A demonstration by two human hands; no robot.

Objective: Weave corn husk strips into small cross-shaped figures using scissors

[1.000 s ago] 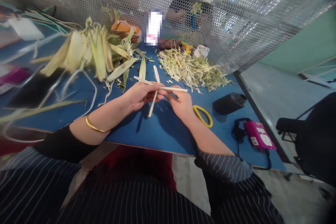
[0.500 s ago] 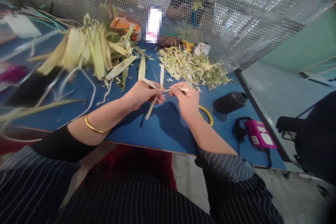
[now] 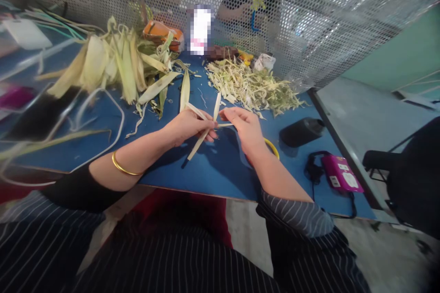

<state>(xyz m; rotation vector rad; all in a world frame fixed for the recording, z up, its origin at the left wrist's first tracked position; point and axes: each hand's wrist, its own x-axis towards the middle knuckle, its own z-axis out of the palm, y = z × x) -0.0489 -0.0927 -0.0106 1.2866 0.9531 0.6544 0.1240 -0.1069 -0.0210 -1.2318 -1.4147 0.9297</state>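
Pale corn husk strips [image 3: 198, 146] cross one another in my left hand [image 3: 194, 127], which pinches them between thumb and fingers above the blue table. One strip end points up, another slants to the upper left, and one hangs down toward me. A narrow strip end [image 3: 225, 124] sticks out sideways to the right. My right hand [image 3: 243, 127] is close beside it, fingers stretched forward and apart from the thumb, with the strip's tip running up to the palm side. No firm grip shows there.
Whole corn husks [image 3: 129, 68] are heaped at the back left, and shredded husk [image 3: 247, 82] at the back right. A black thread cone [image 3: 301, 132], a yellow ring [image 3: 273, 147] and a magenta box [image 3: 342, 173] lie on the right. Perforated metal mesh [image 3: 309, 32] stands behind.
My right hand has loosened from the narrow strip it pinched, its fingers now extending a little farther forward. The crossed strips in my left hand have shifted slightly down and tilted.
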